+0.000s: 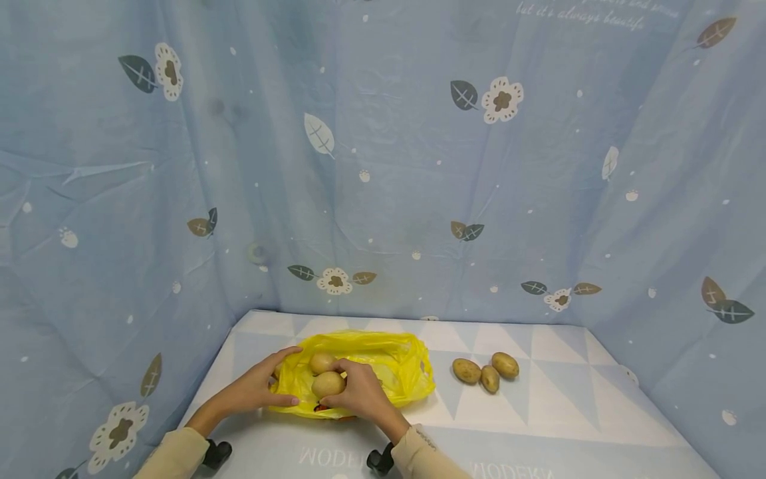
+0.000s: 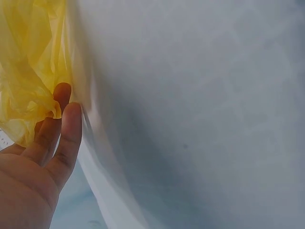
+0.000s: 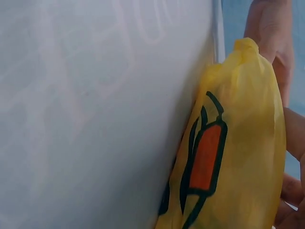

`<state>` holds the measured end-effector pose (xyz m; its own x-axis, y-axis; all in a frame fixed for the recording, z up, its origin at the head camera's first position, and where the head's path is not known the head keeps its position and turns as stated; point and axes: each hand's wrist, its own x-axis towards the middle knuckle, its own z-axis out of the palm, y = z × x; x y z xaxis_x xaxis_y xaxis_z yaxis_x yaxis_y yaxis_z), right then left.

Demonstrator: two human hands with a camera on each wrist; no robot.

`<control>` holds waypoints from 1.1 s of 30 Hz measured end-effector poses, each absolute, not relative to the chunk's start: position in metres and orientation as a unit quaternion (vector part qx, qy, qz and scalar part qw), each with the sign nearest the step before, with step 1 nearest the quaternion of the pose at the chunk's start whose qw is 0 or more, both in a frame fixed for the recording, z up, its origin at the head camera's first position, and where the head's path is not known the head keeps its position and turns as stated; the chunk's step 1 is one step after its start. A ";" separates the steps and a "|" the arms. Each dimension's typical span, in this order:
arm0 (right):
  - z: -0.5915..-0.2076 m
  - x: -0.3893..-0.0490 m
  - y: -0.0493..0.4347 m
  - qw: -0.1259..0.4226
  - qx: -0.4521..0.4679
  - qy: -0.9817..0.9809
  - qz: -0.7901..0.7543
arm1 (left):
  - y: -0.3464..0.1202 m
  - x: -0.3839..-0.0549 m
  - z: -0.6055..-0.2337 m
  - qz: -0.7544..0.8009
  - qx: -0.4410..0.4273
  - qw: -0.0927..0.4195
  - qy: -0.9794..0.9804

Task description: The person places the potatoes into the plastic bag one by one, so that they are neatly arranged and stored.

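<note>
A yellow plastic bag lies on the table with its mouth spread open. My left hand holds the bag's left end, the thumb toward the front and the fingers on the far side. The left wrist view shows thin yellow film bunched at those fingers. Over the bag's opening, my right hand grips a potato between thumb and fingers. Just behind it, another potato shows inside the bag. A red and dark print marks the bag's side in the right wrist view.
Three potatoes sit close together on the table, right of the bag. The table has a white and pale blue triangle-patterned cover. Blue curtains with flower and leaf prints hang behind and at both sides.
</note>
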<state>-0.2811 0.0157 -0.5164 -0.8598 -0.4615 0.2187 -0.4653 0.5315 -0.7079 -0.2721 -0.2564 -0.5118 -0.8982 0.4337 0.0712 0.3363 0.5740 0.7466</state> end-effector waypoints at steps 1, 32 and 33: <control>-0.517 -0.282 0.014 0.002 0.264 -0.877 0.402 | -0.256 -0.272 -0.511 0.407 0.217 0.060 0.885; -0.533 -0.284 -0.001 -0.002 0.251 -0.879 0.405 | -0.254 -0.271 -0.510 0.404 0.215 0.063 0.887; -0.532 -0.284 0.000 -0.005 0.251 -0.878 0.407 | -0.255 -0.271 -0.511 0.404 0.215 0.063 0.887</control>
